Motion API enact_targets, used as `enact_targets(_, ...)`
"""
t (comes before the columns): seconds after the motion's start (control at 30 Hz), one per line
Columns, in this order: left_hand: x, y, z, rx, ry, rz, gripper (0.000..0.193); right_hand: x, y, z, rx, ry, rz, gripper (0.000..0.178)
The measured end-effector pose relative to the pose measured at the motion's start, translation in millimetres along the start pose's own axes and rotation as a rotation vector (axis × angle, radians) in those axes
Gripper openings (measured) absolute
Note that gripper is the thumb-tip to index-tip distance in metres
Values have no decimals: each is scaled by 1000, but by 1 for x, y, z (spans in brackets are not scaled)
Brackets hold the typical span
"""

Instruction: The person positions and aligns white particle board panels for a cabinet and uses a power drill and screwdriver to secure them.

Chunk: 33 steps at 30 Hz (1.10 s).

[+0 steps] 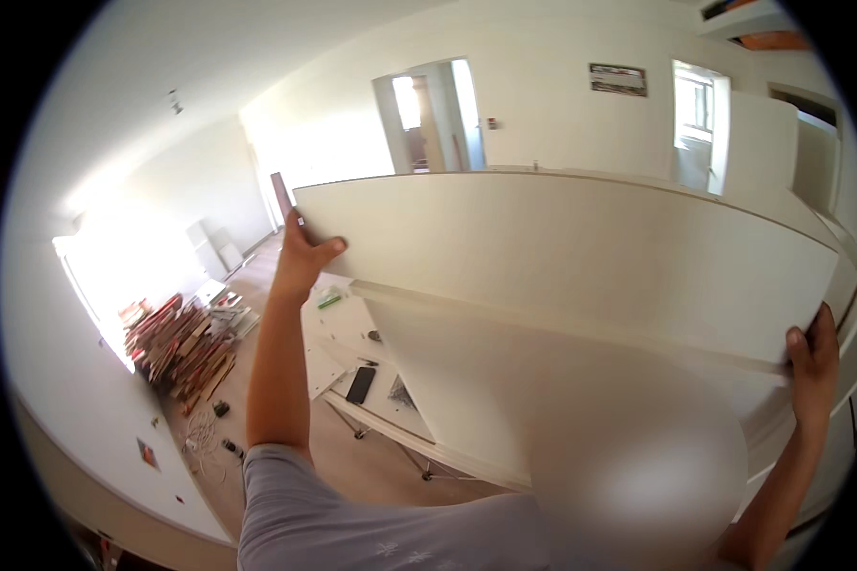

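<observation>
A long white board [562, 252] is held up on its long edge, spanning most of the view. My left hand [307, 255] grips its left end, thumb on the near face and fingers behind. At the right end, my right hand [813, 354] is closed round the lower corner, thumb in front. Below the board lies another wide white panel [467, 371] on the work table. A pale blurred patch covers part of that panel near the lower right.
Left of the panel, a black phone [361, 384] and small hardware lie on the table [390, 402]. A heap of wood strips [186, 343] sits on the floor at the left, with a coiled cable [203, 435] nearer. Doorways [428, 119] open in the far wall.
</observation>
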State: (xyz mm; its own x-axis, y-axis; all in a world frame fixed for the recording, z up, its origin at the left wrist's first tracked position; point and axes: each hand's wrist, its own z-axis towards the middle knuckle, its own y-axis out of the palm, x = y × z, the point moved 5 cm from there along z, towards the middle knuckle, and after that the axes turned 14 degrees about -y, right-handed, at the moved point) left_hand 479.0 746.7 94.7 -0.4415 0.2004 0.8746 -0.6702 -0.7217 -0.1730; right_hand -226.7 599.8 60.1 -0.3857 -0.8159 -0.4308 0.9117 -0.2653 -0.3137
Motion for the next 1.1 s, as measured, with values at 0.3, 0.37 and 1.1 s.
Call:
enact_targets(0.3,5,6,1,10,6,11,109,27,-13,-5,-45,-5,11,55)
enact_targets(0.37,0,2,3,13,12,16,108,31,-14,-9,-38,-15,-39,54)
enact_targets(1.1,-50,-11,21,9,39,35,82,30,-100,-70,937,-262,-204,44)
